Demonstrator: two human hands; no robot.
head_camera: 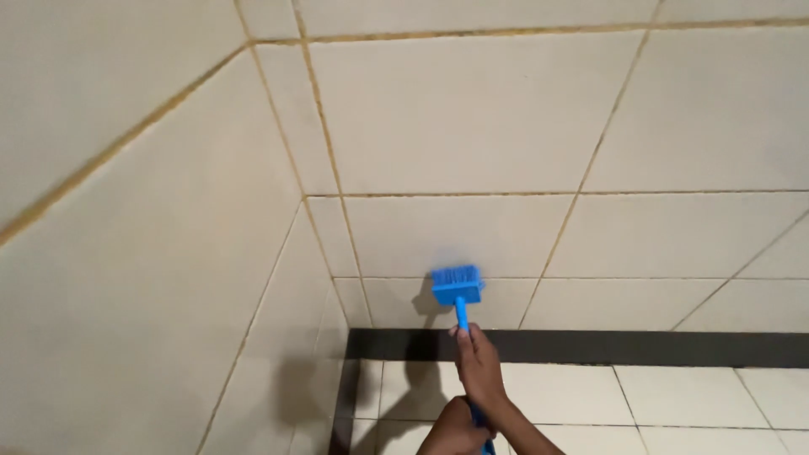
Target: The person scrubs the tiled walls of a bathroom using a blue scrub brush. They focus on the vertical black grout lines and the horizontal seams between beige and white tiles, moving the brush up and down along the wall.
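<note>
Closest to me, my left hand (455, 430) wraps the low end of a long blue plastic brush handle (462, 316), while my right hand (479, 362) grips it just ahead. Beyond both hands, the blue bristled brush head (458, 284) presses on the cream wall tile (438, 295) above the dark skirting strip (590, 347). Scrubbing looks under way; stained grout lines (438, 195) farther up would need a longer reach.

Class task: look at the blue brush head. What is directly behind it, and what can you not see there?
Behind the brush head is cream wall tile, with a grout line running across at bristle level. The stretch of grout and tile under the bristles is covered, so its state cannot be seen.
</note>
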